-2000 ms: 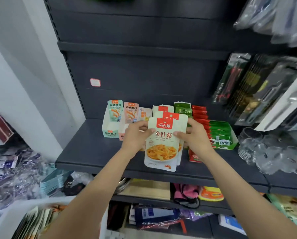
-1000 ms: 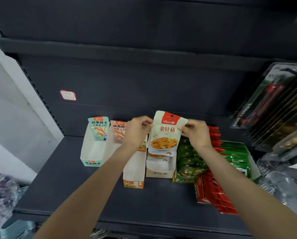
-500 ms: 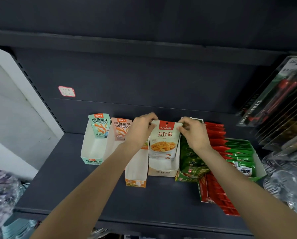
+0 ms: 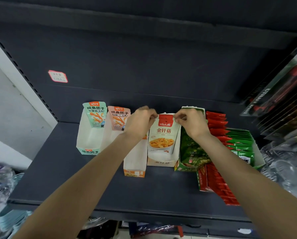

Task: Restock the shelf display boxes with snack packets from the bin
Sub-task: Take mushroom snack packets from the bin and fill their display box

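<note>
A white snack packet (image 4: 162, 137) with a red top and a picture of yellow mushrooms stands inside a beige display box (image 4: 161, 163) at the middle of the dark shelf (image 4: 96, 192). My left hand (image 4: 141, 120) pinches the packet's top left corner. My right hand (image 4: 190, 122) pinches its top right corner. Other packets may stand behind it, but I cannot tell how many. The bin is out of view.
Left of the beige box stand an orange box (image 4: 134, 167), a pink box (image 4: 117, 121) and a teal box (image 4: 89, 135), each nearly empty. To the right are a green box (image 4: 190, 152), red packets (image 4: 216, 180) and green packets (image 4: 240, 144). Hanging carded tools (image 4: 282, 94) fill the right side.
Both hands carried the mushroom packet up to the shelf and lowered it into the beige box. It now sits deeper in the box, and the hands still hold its top corners.
</note>
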`<state>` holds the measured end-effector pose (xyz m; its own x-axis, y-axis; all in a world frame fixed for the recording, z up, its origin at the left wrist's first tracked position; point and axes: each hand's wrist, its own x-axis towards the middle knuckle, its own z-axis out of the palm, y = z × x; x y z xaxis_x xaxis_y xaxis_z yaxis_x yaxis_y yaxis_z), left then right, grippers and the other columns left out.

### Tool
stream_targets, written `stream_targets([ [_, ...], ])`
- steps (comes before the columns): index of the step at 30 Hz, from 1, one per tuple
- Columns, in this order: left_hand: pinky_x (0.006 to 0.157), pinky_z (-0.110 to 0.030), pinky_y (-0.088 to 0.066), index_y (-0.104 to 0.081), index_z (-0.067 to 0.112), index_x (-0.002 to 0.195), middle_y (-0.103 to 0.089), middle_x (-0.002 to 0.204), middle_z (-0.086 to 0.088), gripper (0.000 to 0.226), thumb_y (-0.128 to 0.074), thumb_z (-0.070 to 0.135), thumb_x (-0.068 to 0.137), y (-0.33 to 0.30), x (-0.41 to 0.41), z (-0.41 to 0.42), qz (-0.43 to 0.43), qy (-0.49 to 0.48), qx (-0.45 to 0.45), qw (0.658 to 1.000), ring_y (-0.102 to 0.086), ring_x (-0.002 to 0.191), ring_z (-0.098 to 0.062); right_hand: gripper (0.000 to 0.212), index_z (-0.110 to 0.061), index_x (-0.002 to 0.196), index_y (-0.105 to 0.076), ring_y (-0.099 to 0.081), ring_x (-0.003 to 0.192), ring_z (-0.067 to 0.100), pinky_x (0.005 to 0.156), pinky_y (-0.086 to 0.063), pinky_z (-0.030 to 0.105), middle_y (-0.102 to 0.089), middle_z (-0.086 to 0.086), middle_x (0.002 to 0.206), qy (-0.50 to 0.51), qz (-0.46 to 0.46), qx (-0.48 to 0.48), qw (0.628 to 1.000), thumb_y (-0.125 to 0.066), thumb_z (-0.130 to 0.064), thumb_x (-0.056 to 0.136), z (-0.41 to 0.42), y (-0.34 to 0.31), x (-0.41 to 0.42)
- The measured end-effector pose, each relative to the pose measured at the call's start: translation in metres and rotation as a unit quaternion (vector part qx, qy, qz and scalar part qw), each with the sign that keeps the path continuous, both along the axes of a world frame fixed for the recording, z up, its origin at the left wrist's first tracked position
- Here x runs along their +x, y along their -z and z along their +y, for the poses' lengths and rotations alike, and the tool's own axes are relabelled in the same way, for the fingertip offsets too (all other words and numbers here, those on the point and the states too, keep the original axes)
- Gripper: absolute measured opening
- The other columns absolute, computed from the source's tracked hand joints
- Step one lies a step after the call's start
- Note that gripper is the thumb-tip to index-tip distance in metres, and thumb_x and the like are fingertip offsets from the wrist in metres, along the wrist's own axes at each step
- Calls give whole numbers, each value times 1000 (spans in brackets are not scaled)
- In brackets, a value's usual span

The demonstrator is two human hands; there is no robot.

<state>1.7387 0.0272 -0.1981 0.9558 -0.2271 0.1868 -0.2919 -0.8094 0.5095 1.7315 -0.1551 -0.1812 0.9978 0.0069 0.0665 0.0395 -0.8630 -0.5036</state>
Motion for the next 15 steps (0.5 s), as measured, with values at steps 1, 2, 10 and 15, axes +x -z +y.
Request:
stream_targets([
  [1,80,-30,-52,-63,16,113,-59,110,-3,22,-56,18,93,0,0,0,-6,3,7,1000,-60,96,-18,16,-19,104,-69,-61,96,12,73,-48,26,-68,-2,105,2,1,-8,1000,-62,-17,90,1,-1,-1],
  [2,79,-28,-50,-62,17,115,-58,110,-2,23,-55,20,93,-1,-1,0,-13,6,14,1000,-58,98,-17,17,-19,106,-68,-61,97,12,74,-49,27,-68,-2,105,0,-2,-13,1000,-63,-17,90,2,-1,-2],
  [10,78,-32,-53,-61,17,115,-61,107,-1,23,-54,23,94,-7,-35,13,-40,-13,-70,997,-59,92,-14,22,-15,110,-67,-61,95,9,84,-47,19,-67,0,107,-42,-65,54,995,-63,-12,88,23,-10,-41],
  [15,83,-31,-50,-64,15,111,-64,106,-1,21,-55,21,93,-18,-82,30,-27,-46,-100,994,-57,95,-12,22,-18,111,-67,-61,95,11,84,-51,27,-64,0,110,-66,-72,88,991,-60,-14,90,37,-12,-77],
])
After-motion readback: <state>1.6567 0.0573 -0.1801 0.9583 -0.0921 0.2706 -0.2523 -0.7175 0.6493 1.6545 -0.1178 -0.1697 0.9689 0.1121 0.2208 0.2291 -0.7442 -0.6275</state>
